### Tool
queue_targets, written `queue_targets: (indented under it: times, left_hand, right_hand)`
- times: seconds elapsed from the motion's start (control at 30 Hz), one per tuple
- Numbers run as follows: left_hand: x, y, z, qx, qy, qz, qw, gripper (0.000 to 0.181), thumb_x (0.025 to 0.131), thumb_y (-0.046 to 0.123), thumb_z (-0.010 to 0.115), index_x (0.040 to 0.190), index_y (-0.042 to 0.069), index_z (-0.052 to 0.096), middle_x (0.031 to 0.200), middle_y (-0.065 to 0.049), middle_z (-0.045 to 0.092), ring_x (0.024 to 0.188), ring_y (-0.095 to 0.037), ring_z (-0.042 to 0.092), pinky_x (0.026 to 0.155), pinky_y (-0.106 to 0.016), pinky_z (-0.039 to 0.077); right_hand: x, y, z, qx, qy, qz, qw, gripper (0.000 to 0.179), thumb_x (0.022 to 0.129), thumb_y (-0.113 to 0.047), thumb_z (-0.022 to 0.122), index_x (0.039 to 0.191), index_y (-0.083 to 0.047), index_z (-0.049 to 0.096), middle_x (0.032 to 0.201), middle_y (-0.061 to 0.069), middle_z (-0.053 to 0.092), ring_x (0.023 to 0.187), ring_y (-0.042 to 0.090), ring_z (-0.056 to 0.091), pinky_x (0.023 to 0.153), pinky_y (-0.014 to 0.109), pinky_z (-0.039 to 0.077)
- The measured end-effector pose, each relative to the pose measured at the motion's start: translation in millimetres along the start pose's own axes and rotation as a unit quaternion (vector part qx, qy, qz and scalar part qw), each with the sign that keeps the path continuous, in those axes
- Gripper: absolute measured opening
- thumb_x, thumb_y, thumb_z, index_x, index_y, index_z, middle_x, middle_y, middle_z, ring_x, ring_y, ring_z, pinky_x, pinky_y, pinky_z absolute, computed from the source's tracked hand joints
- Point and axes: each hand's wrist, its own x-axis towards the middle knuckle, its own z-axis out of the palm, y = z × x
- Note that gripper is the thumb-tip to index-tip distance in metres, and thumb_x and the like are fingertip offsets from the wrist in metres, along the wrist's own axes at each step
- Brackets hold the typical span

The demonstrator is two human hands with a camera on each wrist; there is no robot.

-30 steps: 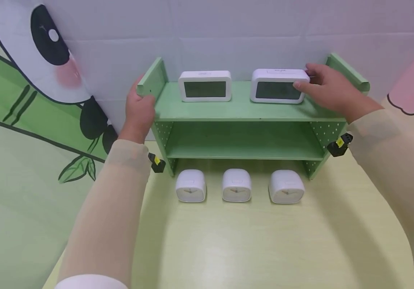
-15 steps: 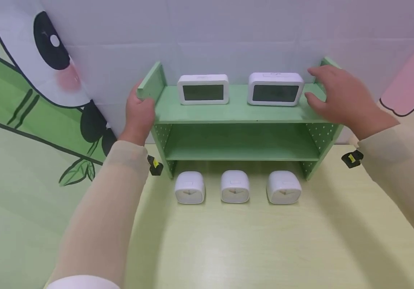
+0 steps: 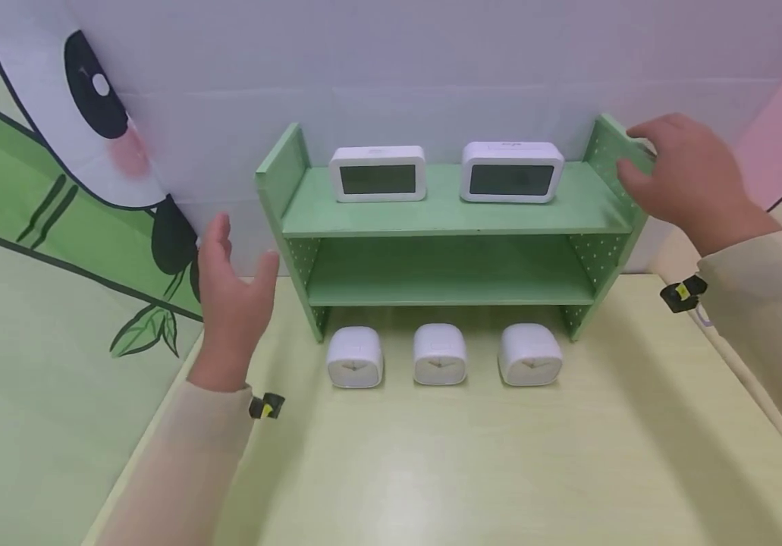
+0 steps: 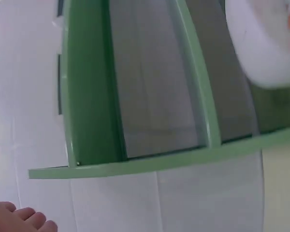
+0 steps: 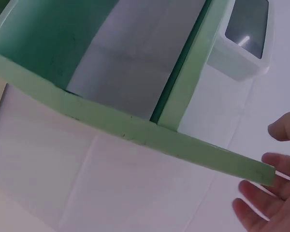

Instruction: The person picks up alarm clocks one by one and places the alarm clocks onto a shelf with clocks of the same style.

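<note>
A green two-tier shelf (image 3: 455, 269) stands on the table against the wall. On its top board are two white digital clocks, a left one (image 3: 378, 174) and a right one (image 3: 512, 173), with blank dark screens. My left hand (image 3: 232, 315) is off the shelf's left side, fingers extended and thumb spread, holding nothing. Beside the top of the right side panel (image 5: 203, 152) is my right hand (image 3: 701, 178), its fingers loosely bent. Whether it touches the panel I cannot tell.
In front of the shelf's foot sit three small white dial clocks, the left (image 3: 355, 345), middle (image 3: 440, 343) and right (image 3: 530, 345) ones, in a row on the pale wooden table (image 3: 445, 455). A cartoon-printed cloth (image 3: 36, 425) hangs at left.
My right hand has let go of the right digital clock and moved right, to the side panel. The left hand has released the left panel and come down toward me.
</note>
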Motion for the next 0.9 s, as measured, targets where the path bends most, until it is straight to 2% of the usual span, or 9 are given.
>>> queue_targets:
  times: [0.07,0.2,0.4,0.47,0.53,0.7,0.77,0.83,0.9]
  left_hand:
    - [-21.1,-7.4,-0.6,-0.01,0.008,0.009,0.9999,0.076,0.099,0.028,0.062,0.163,0.011,0.024,0.165,0.0,0.03,0.149,-0.014,0.029,0.119,-0.026,0.022]
    - [-54.3,-21.8,6.5,-0.034,-0.013,-0.024,0.999,0.078,0.1,0.027,0.066,0.163,0.01,0.025,0.163,-0.002,0.034,0.149,-0.017,0.031,0.12,-0.033,0.025]
    - [-92.1,-39.4,23.2,-0.042,-0.055,-0.083,0.9942,0.079,0.101,0.03,0.067,0.163,0.007,0.025,0.164,-0.008,0.032,0.151,-0.028,0.029,0.12,-0.048,0.027]
    - [-102.7,-43.4,28.5,-0.045,-0.062,-0.095,0.9925,0.079,0.101,0.031,0.067,0.163,0.007,0.024,0.164,-0.01,0.031,0.151,-0.03,0.028,0.12,-0.05,0.026]
    - [-112.5,-47.4,33.0,-0.046,-0.067,-0.104,0.9913,0.079,0.101,0.032,0.067,0.163,0.006,0.024,0.165,-0.011,0.03,0.152,-0.032,0.027,0.12,-0.051,0.026]
    - [-131.7,-56.7,42.8,-0.044,-0.078,-0.128,0.9877,0.079,0.101,0.03,0.068,0.162,0.004,0.025,0.165,-0.012,0.028,0.152,-0.035,0.025,0.12,-0.053,0.024]
    - [-136.7,-60.3,46.3,-0.036,-0.084,-0.14,0.986,0.08,0.101,0.03,0.068,0.162,0.005,0.024,0.166,-0.012,0.026,0.152,-0.036,0.023,0.12,-0.054,0.023]
    - [-140.0,-63.1,49.3,-0.026,-0.088,-0.148,0.9847,0.081,0.1,0.03,0.067,0.163,0.006,0.022,0.167,-0.011,0.024,0.153,-0.036,0.021,0.121,-0.056,0.021]
    - [-142.3,-64.8,52.0,-0.015,-0.09,-0.152,0.9841,0.082,0.1,0.029,0.068,0.163,0.006,0.021,0.168,-0.012,0.022,0.153,-0.036,0.02,0.121,-0.057,0.02]
  right_hand:
    - [3.5,1.2,3.3,0.033,-0.01,0.028,0.999,0.063,0.103,-0.033,0.046,0.151,0.008,0.042,0.15,0.034,0.043,0.134,0.054,0.039,0.106,0.069,0.032]
    - [5.4,3.4,11.7,0.097,-0.024,0.085,0.9913,0.07,0.104,-0.036,0.041,0.159,0.004,0.029,0.157,0.03,0.037,0.136,0.05,0.037,0.109,0.067,0.031]
    - [1.3,6.1,27.4,0.181,0.024,0.143,0.9726,0.067,0.106,-0.041,0.032,0.164,-0.007,0.025,0.164,0.016,0.032,0.142,0.039,0.036,0.115,0.06,0.03]
    - [0.3,6.6,32.9,0.213,0.045,0.164,0.9622,0.065,0.107,-0.042,0.03,0.164,-0.011,0.027,0.165,0.013,0.032,0.137,0.036,0.039,0.114,0.056,0.034]
    - [-1.4,6.5,37.9,0.251,0.064,0.188,0.9475,0.063,0.108,-0.045,0.03,0.164,-0.017,0.03,0.166,0.007,0.031,0.138,0.029,0.038,0.114,0.051,0.035]
    - [-6.2,5.6,46.0,0.365,0.104,0.233,0.8953,0.056,0.108,-0.046,0.038,0.161,-0.029,0.036,0.165,-0.002,0.028,0.137,0.016,0.037,0.115,0.042,0.036]
    - [-7.1,4.8,47.5,0.394,0.112,0.24,0.88,0.055,0.108,-0.045,0.04,0.161,-0.031,0.036,0.164,-0.001,0.027,0.134,0.013,0.04,0.113,0.041,0.039]
    - [-6.9,4.2,48.4,0.404,0.118,0.239,0.8749,0.055,0.108,-0.045,0.04,0.161,-0.03,0.036,0.164,-0.002,0.027,0.133,0.01,0.04,0.111,0.036,0.04]
    - [-5.7,3.9,49.0,0.408,0.126,0.234,0.8737,0.054,0.108,-0.043,0.041,0.161,-0.029,0.037,0.161,0.001,0.032,0.125,0.009,0.047,0.104,0.03,0.045]
